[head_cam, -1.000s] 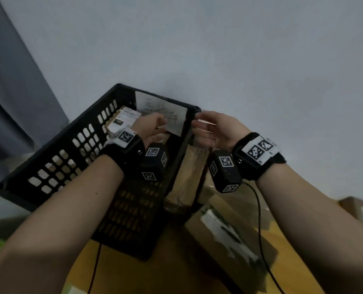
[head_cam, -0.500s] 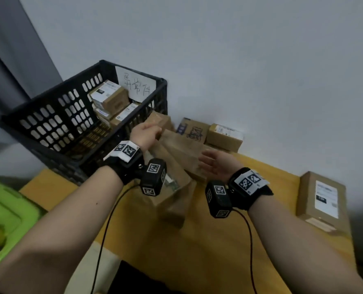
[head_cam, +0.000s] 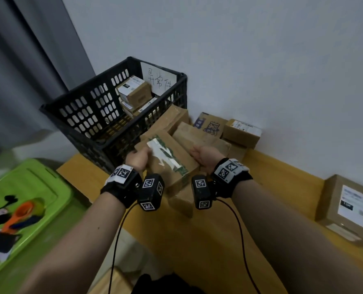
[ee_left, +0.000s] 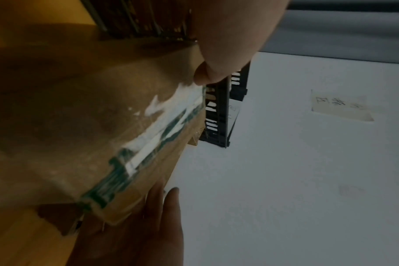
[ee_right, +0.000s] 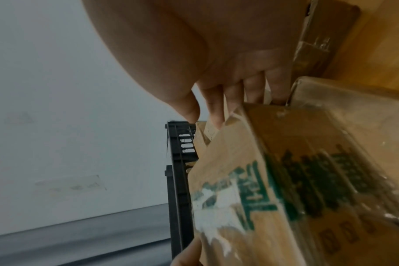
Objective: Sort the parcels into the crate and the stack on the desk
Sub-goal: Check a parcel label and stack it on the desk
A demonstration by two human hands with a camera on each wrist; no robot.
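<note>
Parcel (head_cam: pixel 167 160) with torn green-printed label sits between my left hand (head_cam: pixel 138 159) and right hand (head_cam: pixel 206 157), fingers clasping opposite ends to steady it above the desk (head_cam: pixel 197 240), beside the crate (head_cam: pixel 87 115).

Cardboard parcel (head_cam: pixel 172 164) (glossy tape); black plastic crate (head_cam: pixel 91 115); wooden desk (head_cam: pixel 197 240)

A handwritten sign (head_cam: pixel 159 80) in the crate (head_cam: pixel 87 107) reads roughly "异常件".

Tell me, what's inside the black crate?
Inside the black crate sit small cardboard boxes with white labels, piled at the back, and a handwritten paper sign. The crate's near wall hides its floor.
</note>
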